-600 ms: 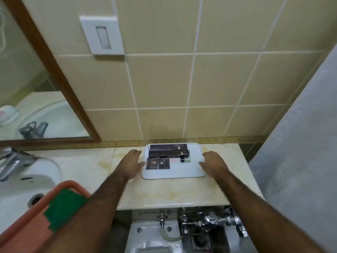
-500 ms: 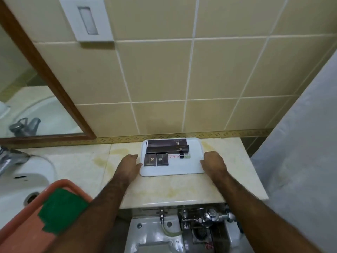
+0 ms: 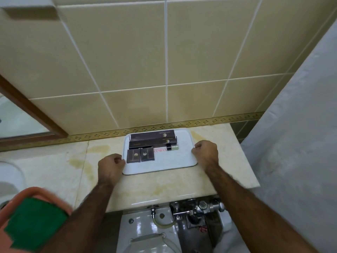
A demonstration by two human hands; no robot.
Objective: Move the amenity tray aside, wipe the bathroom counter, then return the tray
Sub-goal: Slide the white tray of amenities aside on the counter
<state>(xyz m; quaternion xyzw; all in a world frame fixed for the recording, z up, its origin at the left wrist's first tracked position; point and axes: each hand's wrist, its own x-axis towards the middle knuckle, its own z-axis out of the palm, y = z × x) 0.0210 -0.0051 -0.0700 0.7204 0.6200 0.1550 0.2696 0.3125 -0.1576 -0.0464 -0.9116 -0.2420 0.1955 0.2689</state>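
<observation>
Your left hand point(image 3: 110, 166) is curled around the left short edge of the amenity tray point(image 3: 175, 162), and your right hand point(image 3: 205, 152) around its right short edge. Both are clamped on it. Its long axis runs along the tiled wall point(image 3: 164, 70), just in front of it on the tabletop point(image 3: 155, 189), with dark boxes point(image 3: 153, 139) at its wall side.

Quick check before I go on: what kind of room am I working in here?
Most likely a hotel or guest bathroom. A white tray of boxed toiletries sits on a marble-look counter against tiled wall, with a washbasin at left and a toilet flush valve below.
</observation>
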